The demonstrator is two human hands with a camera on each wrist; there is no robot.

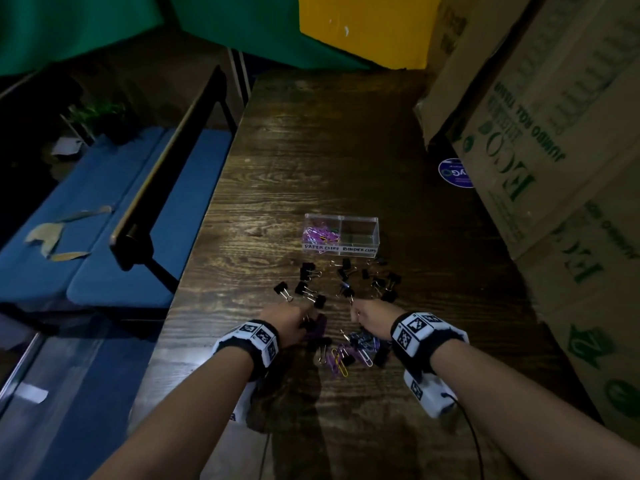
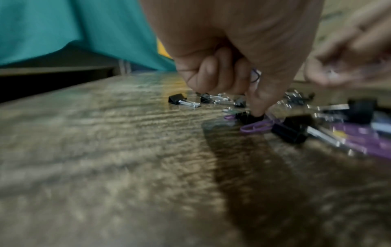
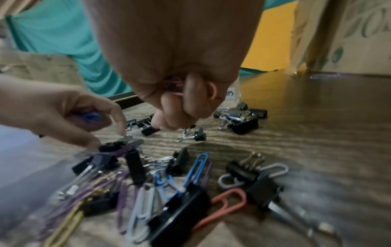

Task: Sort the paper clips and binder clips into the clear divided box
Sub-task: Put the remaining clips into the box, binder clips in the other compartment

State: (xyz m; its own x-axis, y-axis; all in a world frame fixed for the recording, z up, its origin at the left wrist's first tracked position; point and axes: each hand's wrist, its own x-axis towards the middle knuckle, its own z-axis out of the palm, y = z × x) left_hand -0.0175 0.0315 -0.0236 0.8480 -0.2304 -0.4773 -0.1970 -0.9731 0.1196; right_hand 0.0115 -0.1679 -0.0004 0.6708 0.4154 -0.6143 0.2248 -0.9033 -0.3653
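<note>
my left hand (image 1: 289, 318) pinches at a purple paper clip (image 2: 257, 127) in the pile; my right hand (image 1: 372, 315) is fisted round gathered paper clips; the clear divided box (image 1: 341, 233) lies straight beyond both hands, its long side crosswise, paper-clip half nearer my left

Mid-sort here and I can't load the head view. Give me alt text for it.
Both hands reach into a mixed pile of clips near the front of a dark wooden table: the left hand and the right hand. Beyond, black binder clips lie scattered before the clear divided box, with purple paper clips only in its left compartment.
</note>
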